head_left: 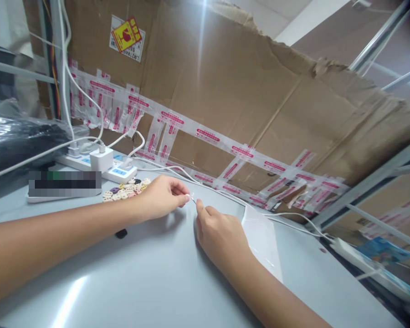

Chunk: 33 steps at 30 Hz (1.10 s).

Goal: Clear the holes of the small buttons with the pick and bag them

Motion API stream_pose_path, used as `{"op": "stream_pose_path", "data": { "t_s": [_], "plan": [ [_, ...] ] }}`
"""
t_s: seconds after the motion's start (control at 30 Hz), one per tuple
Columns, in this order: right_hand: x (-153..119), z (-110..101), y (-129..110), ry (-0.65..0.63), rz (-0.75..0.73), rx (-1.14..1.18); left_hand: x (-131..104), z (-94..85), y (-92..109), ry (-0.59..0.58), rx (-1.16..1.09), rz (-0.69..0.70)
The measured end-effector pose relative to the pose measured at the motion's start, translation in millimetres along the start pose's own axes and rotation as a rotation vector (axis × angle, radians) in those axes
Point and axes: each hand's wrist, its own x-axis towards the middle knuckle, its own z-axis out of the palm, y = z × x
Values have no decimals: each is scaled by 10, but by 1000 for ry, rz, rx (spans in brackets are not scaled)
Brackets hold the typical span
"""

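My left hand (162,197) is raised over the grey table, thumb and fingertips pinched on a small white piece (187,196) too tiny to name. Facing it, my right hand (222,232) grips a thin, dark, slender tool (193,200), mostly hidden by the fingers. The tool's tip points at the white piece; whether they touch I cannot tell. Behind my left wrist lies a pile of small rounded pieces (125,191) in cream, pink, yellow, purple and black. A small black object (121,233) rests on the table below my left forearm.
A power strip (125,173) with a white charger (105,159) and cables stands at the back left, near a blurred-out device (64,193). Right of my right hand lies a white sheet (263,241). A taped cardboard panel (225,100) rises behind the table (150,287).
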Motion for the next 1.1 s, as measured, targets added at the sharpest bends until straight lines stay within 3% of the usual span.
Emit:
{"op": "stream_pose_path", "data": {
  "t_s": [0.2,0.33,0.5,0.7,0.87,1.1],
  "plan": [
    [44,-46,86,-13,101,258,41,-40,-45,-26,-56,0],
    [114,-51,189,-45,215,445,125,-124,-134,-46,48,39],
    [185,94,368,-122,252,423,160,-217,-203,-129,404,122],
    [215,132,490,-248,242,310,128,-283,-178,-143,545,231],
    [538,112,505,-251,194,295,182,-365,-259,-166,596,303],
    [1074,403,374,-270,7,385,210,-397,-327,-229,635,376]
  ]
}}
